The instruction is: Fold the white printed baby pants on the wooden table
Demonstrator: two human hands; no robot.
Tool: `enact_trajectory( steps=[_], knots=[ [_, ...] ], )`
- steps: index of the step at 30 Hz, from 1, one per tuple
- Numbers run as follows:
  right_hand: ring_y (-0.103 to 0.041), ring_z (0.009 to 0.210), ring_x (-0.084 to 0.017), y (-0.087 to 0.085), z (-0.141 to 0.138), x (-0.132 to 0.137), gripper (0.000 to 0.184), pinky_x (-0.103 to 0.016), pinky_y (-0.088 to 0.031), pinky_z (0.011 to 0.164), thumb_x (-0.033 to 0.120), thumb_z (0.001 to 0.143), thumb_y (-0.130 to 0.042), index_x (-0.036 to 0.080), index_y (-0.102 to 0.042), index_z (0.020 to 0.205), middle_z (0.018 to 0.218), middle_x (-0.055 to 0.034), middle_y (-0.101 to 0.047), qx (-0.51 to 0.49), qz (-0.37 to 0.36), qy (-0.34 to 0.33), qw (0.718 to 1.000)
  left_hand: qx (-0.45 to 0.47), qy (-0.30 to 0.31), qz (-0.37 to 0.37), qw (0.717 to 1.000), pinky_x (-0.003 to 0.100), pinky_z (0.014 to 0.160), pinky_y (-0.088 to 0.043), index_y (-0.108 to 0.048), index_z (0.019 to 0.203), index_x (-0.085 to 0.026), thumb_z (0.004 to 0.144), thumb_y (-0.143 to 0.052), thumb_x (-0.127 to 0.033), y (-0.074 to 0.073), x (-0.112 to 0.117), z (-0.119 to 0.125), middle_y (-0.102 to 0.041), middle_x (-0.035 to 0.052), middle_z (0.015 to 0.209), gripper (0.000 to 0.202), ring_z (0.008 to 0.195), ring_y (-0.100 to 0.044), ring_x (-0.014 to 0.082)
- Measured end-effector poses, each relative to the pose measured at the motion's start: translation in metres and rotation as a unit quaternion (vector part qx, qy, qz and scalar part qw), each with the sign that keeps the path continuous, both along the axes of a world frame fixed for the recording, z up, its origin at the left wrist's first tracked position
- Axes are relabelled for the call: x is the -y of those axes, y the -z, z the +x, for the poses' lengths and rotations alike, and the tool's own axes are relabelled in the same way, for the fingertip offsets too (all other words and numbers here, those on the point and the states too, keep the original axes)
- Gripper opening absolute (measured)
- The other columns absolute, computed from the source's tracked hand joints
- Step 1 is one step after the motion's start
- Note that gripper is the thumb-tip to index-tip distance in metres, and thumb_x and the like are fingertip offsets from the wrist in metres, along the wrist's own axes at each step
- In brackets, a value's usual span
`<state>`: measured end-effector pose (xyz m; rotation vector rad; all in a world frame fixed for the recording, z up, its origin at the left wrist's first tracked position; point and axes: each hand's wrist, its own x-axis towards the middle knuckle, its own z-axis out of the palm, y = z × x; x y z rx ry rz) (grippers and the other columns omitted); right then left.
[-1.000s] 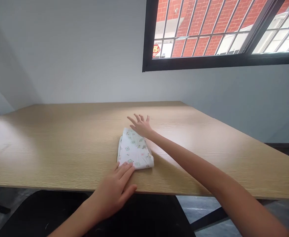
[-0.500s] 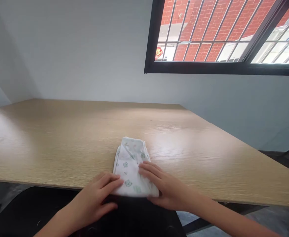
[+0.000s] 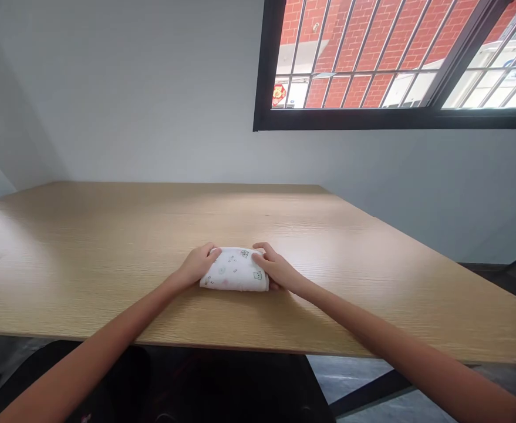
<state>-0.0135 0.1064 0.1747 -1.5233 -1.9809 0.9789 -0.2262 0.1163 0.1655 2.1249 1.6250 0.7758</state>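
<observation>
A folded white cloth (image 3: pixel 235 270) with small animal prints lies on the wooden table as a compact, rounded-top bundle. What kind of cloth item it is, I cannot tell. At its left end, my left hand (image 3: pixel 198 262) is closed on the upper corner, thumb in front and fingers mostly hidden behind. My right hand (image 3: pixel 279 268) grips the opposite end, its thumb pressed on the printed face and some fingers reaching behind and beneath. Both forearms stretch forward over the table's front edge.
The wide wooden table (image 3: pixel 121 235) reaches back to a pale wall (image 3: pixel 152 88). A barred window (image 3: pixel 372 64) with a black frame is at the upper right. Dark seating (image 3: pixel 222 388) shows below the front edge, beside a dark metal leg (image 3: pixel 372 392).
The cloth has gone from a taller, flatter piece at the table's front edge to a shorter folded bundle farther in. Both hands moved forward and now hold its two ends.
</observation>
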Motion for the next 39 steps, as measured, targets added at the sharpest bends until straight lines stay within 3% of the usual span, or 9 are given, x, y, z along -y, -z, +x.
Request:
enact_trajectory(
  steps=[4, 6, 12, 17, 21, 26, 31, 36, 39],
  knots=[
    [-0.043, 0.111, -0.025, 0.007, -0.015, 0.009, 0.043, -0.043, -0.037, 0.092, 0.025, 0.089, -0.026, 0.012, -0.036, 0.129, 0.129, -0.0147, -0.037, 0.147, 0.301, -0.034, 0.942, -0.054, 0.009, 0.086, 0.995, 0.043, 0.1, -0.026, -0.043, 0.124, -0.008, 0.089, -0.028, -0.031, 0.006, 0.013, 0.016, -0.042, 0.0168, 0.127, 0.044, 0.12, -0.035, 0.0267],
    [-0.032, 0.121, -0.025, 0.013, -0.02, 0.01, 0.045, -0.047, -0.028, 0.1, 0.027, 0.091, -0.024, 0.012, -0.035, 0.131, 0.134, -0.0118, -0.034, 0.179, 0.345, -0.097, 0.916, -0.102, 0.058, 0.106, 0.987, 0.045, 0.104, -0.019, -0.033, 0.132, -0.009, 0.091, -0.021, -0.032, 0.008, 0.019, 0.022, -0.033, 0.0149, 0.137, 0.048, 0.127, -0.027, 0.0256],
    [-0.029, 0.124, -0.023, 0.026, 0.008, -0.003, 0.05, -0.042, -0.025, 0.103, 0.034, 0.091, -0.022, 0.006, -0.032, 0.131, 0.135, -0.0152, -0.033, 0.155, 0.232, -0.126, 0.952, -0.126, 0.083, 0.016, 0.988, 0.044, 0.106, -0.015, -0.023, 0.137, -0.016, 0.092, -0.02, -0.042, 0.019, 0.024, -0.008, -0.028, 0.0084, 0.142, 0.053, 0.13, -0.023, 0.0217],
    [-0.045, 0.11, -0.021, 0.02, 0.028, 0.013, 0.044, -0.036, -0.038, 0.093, 0.033, 0.082, -0.042, 0.016, -0.04, 0.123, 0.124, -0.0088, -0.046, -0.053, 0.141, -0.134, 0.979, 0.086, 0.02, -0.015, 0.996, 0.033, 0.102, -0.027, -0.029, 0.135, -0.015, 0.088, -0.028, -0.043, 0.018, 0.014, -0.027, -0.035, 0.0096, 0.138, 0.055, 0.127, -0.031, 0.0204],
    [-0.044, 0.11, -0.023, 0.024, 0.015, 0.004, 0.064, -0.037, -0.038, 0.093, 0.013, 0.061, -0.048, 0.016, -0.038, 0.125, 0.124, -0.0077, -0.046, -0.119, 0.114, -0.115, 0.98, 0.186, 0.063, -0.055, 0.979, 0.028, 0.077, -0.044, -0.052, 0.109, -0.016, 0.081, -0.043, -0.042, 0.014, 0.012, -0.019, -0.059, 0.0063, 0.106, 0.04, 0.094, -0.055, 0.0204],
    [-0.052, 0.099, -0.018, 0.029, -0.009, -0.031, 0.058, -0.034, -0.039, 0.092, 0.007, 0.065, -0.037, 0.01, -0.042, 0.122, 0.108, -0.0086, -0.057, -0.169, 0.056, -0.079, 0.981, 0.14, 0.024, -0.055, 0.988, 0.024, 0.059, -0.038, -0.045, 0.074, -0.017, 0.076, -0.053, -0.046, 0.01, 0.064, -0.014, -0.05, -0.0021, 0.069, 0.03, 0.065, -0.047, 0.0136],
    [-0.054, 0.095, -0.015, 0.026, -0.017, -0.032, 0.044, -0.032, -0.041, 0.089, 0.01, 0.075, -0.035, 0.011, -0.047, 0.117, 0.102, -0.0074, -0.059, -0.147, 0.091, -0.107, 0.979, 0.12, 0.036, -0.076, 0.989, 0.029, 0.07, -0.042, -0.049, 0.078, -0.017, 0.085, -0.035, -0.038, 0.009, 0.094, -0.017, -0.053, 0.0016, 0.08, 0.026, 0.077, -0.05, 0.0164],
    [-0.029, 0.123, -0.018, 0.024, -0.014, -0.018, 0.045, -0.039, -0.026, 0.104, 0.02, 0.085, -0.038, 0.018, -0.039, 0.13, 0.132, -0.008, -0.036, -0.043, 0.278, -0.23, 0.932, 0.028, 0.001, -0.03, 0.999, 0.043, 0.096, -0.032, -0.046, 0.115, -0.014, 0.07, -0.052, -0.029, 0.015, 0.048, -0.018, -0.045, 0.0122, 0.123, 0.048, 0.116, -0.037, 0.0276],
    [-0.017, 0.128, -0.019, 0.021, -0.017, -0.005, 0.04, -0.042, -0.019, 0.106, 0.023, 0.09, -0.033, 0.027, -0.041, 0.129, 0.141, -0.0032, -0.022, 0.038, 0.333, -0.304, 0.892, -0.046, 0.032, -0.055, 0.997, 0.049, 0.1, -0.025, -0.05, 0.115, -0.017, 0.068, -0.055, -0.025, 0.013, 0.032, -0.008, -0.045, 0.0111, 0.127, 0.048, 0.119, -0.034, 0.0306]
  ],
)
